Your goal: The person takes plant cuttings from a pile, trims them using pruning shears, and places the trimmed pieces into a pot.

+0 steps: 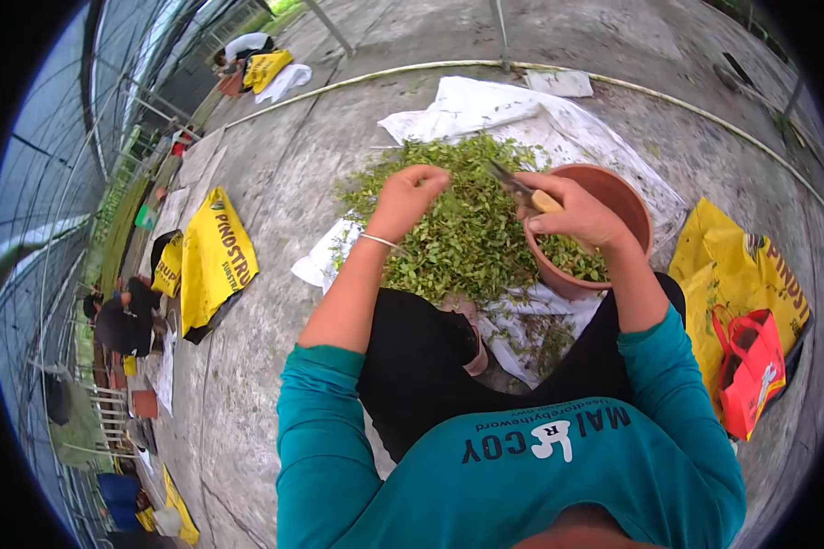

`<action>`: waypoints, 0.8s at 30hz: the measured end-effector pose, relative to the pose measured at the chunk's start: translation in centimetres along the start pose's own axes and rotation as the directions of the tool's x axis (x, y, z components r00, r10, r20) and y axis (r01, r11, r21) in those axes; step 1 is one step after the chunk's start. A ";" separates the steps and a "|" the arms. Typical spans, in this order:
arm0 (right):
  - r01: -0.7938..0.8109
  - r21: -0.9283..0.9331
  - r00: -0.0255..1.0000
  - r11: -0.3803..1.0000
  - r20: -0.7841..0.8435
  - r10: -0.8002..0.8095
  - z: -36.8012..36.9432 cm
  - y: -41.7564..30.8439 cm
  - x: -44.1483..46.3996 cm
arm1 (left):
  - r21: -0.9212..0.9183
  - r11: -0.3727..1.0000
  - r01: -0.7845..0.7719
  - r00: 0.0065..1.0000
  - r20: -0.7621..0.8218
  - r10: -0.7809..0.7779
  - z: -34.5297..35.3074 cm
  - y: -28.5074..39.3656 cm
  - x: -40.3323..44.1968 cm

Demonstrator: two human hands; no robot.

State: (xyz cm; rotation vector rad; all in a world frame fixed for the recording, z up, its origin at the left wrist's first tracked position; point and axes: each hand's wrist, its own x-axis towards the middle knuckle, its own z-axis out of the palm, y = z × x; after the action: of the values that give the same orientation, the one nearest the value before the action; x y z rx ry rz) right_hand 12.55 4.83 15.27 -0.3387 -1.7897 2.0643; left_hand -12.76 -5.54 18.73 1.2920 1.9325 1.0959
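The left hand [410,203], thumb and fingers drawn close together, hovers over leafy cuttings [467,215] heaped on a white sheet [485,96]; whether it grips a sprig cannot be told. The right hand [581,215] curls around clippers [547,201], best worked with the blades clear of the left fingertips. To the right, a brown pot [557,273] holds more greenery [581,262]; farther right sit a yellow sack [700,265] and a red bag [755,366], contents unclear.

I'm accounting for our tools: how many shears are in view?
1: the shears are in the right hand, beside the big pot. Others could be hidden under the leaves.
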 end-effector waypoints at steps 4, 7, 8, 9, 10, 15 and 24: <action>-0.009 -0.028 0.997 1.000 -0.071 0.007 -0.9 -1.5 -0.7 | -0.149 0.987 0.058 0.980 -0.182 -0.085 -3.3 -3.1 1.6; 0.042 -0.007 0.996 0.999 -0.085 -0.043 -0.2 -1.5 -0.5 | -0.213 0.974 0.073 0.956 -0.263 -0.129 -4.1 -3.5 1.5; 0.063 0.002 0.993 0.998 -0.095 -0.063 0.0 -1.4 -0.4 | -0.066 0.994 0.086 0.978 -0.187 -0.096 -3.1 -1.9 0.6; 0.084 0.012 0.991 0.996 -0.108 -0.082 0.2 -1.3 -0.5 | 0.083 0.993 0.085 0.992 -0.105 -0.076 -2.0 -0.5 -0.2; 0.086 0.012 0.991 0.996 -0.108 -0.084 0.7 -1.2 -0.5 | 0.119 0.993 0.024 1.000 -0.022 -0.021 -1.1 0.0 -0.5; 0.051 -0.091 0.998 0.995 -0.035 -0.054 3.0 -1.0 -0.4 | 0.243 0.952 -0.187 0.954 0.276 0.117 2.6 0.8 -0.9; 0.058 -0.066 0.993 0.996 -0.098 -0.064 3.2 0.1 -0.3 | 0.142 0.953 -0.269 0.896 0.399 0.193 4.3 -1.3 -0.4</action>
State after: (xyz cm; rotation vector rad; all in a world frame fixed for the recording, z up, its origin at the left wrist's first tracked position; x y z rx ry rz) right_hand 11.46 1.80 15.64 -0.3933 -1.7853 1.9181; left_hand -9.74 -4.83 15.46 1.7370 1.6492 0.7011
